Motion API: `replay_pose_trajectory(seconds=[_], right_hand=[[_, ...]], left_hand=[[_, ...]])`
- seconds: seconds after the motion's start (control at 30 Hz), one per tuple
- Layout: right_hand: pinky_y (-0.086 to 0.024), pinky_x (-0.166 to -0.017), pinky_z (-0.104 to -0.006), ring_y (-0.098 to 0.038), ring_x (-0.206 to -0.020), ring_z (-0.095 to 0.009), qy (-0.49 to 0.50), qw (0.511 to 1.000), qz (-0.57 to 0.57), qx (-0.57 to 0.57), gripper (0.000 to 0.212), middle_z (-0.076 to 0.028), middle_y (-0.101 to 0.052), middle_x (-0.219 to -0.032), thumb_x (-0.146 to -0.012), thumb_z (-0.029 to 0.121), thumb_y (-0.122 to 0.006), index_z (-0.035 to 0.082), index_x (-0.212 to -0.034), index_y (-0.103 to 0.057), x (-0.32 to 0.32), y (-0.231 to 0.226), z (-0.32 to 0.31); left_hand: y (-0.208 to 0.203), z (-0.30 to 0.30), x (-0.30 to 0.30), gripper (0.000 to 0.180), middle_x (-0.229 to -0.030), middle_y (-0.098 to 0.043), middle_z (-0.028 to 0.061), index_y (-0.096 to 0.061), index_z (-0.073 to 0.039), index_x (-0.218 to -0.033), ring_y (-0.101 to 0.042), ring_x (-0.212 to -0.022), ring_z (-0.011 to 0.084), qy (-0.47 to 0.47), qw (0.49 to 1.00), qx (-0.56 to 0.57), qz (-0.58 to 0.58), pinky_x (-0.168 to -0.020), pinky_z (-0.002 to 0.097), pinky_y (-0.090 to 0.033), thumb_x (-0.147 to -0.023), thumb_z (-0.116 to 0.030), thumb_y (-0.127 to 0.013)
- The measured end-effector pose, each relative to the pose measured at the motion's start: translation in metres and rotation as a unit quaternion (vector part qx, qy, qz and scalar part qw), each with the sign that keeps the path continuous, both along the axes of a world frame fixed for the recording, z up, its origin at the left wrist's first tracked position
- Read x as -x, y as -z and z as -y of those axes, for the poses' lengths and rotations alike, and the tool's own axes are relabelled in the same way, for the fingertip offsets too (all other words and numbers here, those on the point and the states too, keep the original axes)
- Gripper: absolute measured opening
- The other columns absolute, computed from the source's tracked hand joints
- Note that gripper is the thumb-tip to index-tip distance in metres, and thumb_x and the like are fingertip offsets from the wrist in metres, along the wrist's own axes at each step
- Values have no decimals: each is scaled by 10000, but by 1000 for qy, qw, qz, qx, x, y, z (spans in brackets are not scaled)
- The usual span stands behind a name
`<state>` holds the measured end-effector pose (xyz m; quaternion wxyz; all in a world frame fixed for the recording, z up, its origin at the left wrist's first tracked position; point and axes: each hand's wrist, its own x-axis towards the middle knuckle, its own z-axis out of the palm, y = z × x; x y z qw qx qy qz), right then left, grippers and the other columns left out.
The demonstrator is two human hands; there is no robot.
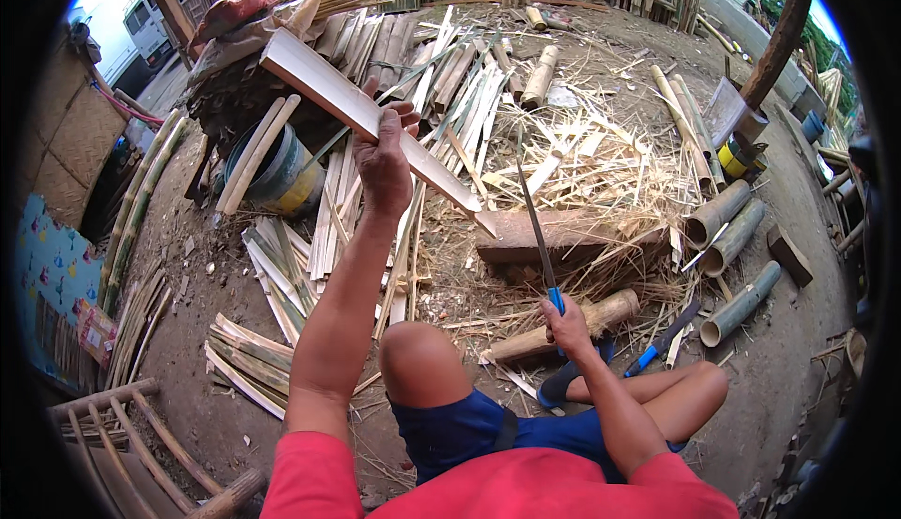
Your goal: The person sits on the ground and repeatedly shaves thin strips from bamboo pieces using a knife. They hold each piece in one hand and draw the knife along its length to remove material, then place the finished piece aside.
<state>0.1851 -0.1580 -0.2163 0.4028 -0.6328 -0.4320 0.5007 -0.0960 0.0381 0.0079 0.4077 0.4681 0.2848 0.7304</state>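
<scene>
My left hand (383,158) is closed around a long split bamboo slat (436,174), raised and slanting down to the right. Its lower end meets or hangs just over the left end of a thick wooden block (530,237); I cannot tell which. In my right hand (568,325) is the blue handle of a long knife (537,228), its blade pointing up and away, apart from the slat and crossing in front of the block. A bamboo length (563,325) lies near my right hand. Beside my right leg rests another dark-bladed knife (664,339) with a blue handle.
Shavings (601,158) are heaped behind the block. Split bamboo strips (460,97) lie in piles ahead and to the left. A bucket (282,176) holding bamboo pieces stands at left. Cut bamboo tubes (737,237) lie at right, and a wooden rack (150,444) sits at lower left.
</scene>
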Motion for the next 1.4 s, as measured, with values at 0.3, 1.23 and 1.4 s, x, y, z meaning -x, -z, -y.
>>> replay_pose_trajectory(seconds=[0.3,1.23,1.4], right_hand=[[-525,-556,-292,-609,-590,-125,-14,997,53,-61,293,-47,-565,-713,-995,169,-567,48,-1242,-468,-44,-32,31],[-505,-667,-562,-631,-804,-512,-34,891,131,-433,401,-293,-630,-911,-938,125,-583,23,-1282,-404,21,-203,-7],[-460,-660,-580,-605,-794,-542,-124,947,270,-118,257,-318,-618,-768,-971,191,-563,5,-1067,-415,25,-206,-15]], left_hand=[[-45,18,-102,392,-906,-594,25,-474,-16,-1333,-554,-794,83,-6,997,-78,9,-769,243,-465,-989,-158,-599],[-73,81,-131,134,-815,-413,-14,-482,-54,-1002,-374,-676,65,-183,973,-102,-97,-629,229,-360,-884,-51,-543],[-75,86,-130,117,-821,-414,-9,-476,-53,-998,-380,-683,72,-206,953,-168,-145,-626,234,-366,-899,-67,-538]])
